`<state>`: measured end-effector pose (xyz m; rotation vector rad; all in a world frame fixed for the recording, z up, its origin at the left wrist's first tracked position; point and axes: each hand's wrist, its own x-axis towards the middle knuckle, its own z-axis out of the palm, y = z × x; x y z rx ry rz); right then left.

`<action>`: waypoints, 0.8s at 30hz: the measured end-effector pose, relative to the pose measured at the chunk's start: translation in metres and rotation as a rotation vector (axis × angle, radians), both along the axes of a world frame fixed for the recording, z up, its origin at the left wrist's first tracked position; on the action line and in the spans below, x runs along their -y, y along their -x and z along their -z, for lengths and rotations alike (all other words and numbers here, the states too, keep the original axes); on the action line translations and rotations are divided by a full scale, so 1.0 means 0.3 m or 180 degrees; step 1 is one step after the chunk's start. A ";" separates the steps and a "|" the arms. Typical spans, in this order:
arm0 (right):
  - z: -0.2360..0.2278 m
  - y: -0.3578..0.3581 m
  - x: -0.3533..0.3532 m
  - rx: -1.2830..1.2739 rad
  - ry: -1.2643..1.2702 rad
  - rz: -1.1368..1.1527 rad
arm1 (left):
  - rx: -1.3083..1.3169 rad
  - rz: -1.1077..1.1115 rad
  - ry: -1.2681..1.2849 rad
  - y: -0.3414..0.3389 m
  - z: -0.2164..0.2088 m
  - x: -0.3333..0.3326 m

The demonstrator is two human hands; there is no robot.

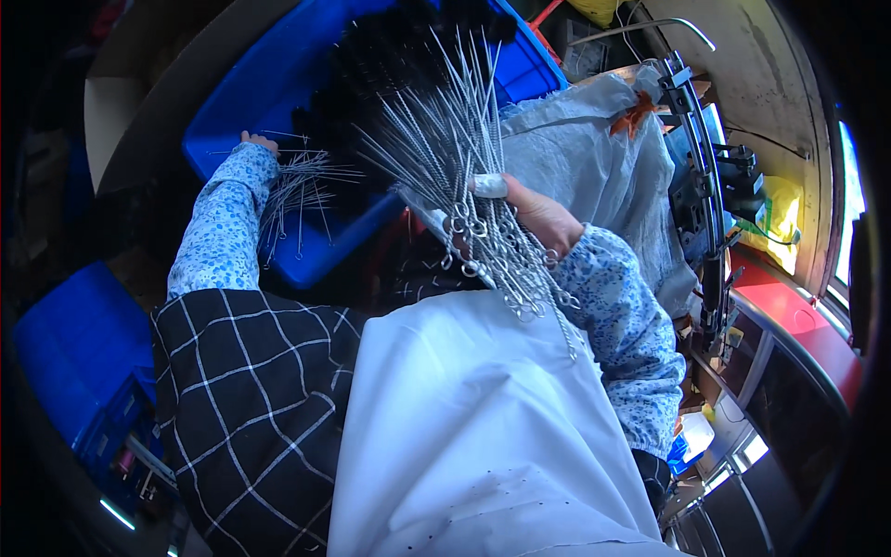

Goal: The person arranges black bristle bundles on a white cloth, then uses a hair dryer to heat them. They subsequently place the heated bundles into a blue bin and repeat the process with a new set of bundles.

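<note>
My right hand (543, 218), with white tape round the thumb, is closed on a thick bundle of twisted-wire brushes (464, 158). Their looped ends (473, 227) hang over my white apron (455, 371), and the stems fan out toward black bristles (371, 84). At the left side of a blue bin (325, 260), my left hand (259, 142) is curled beside a smaller spread of wire stems (306, 181). Its fingers show only in part, so what they hold cannot be made out. Dark bristles fill much of the bin.
A pale woven sack (594, 158) lies right of the bin. Beyond it stands a black metal frame with a curved rail (710, 204), near a red-topped surface (789, 316). Cardboard (111, 121) borders the far left, and another blue container (79, 343) stands below it.
</note>
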<state>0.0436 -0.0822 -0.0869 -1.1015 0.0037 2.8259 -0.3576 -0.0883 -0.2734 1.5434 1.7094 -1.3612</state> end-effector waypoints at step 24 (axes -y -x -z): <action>0.208 -0.484 0.319 0.5251 -0.6577 -0.0642 | 0.6572 -0.5908 0.2125 -0.785 -0.369 -0.187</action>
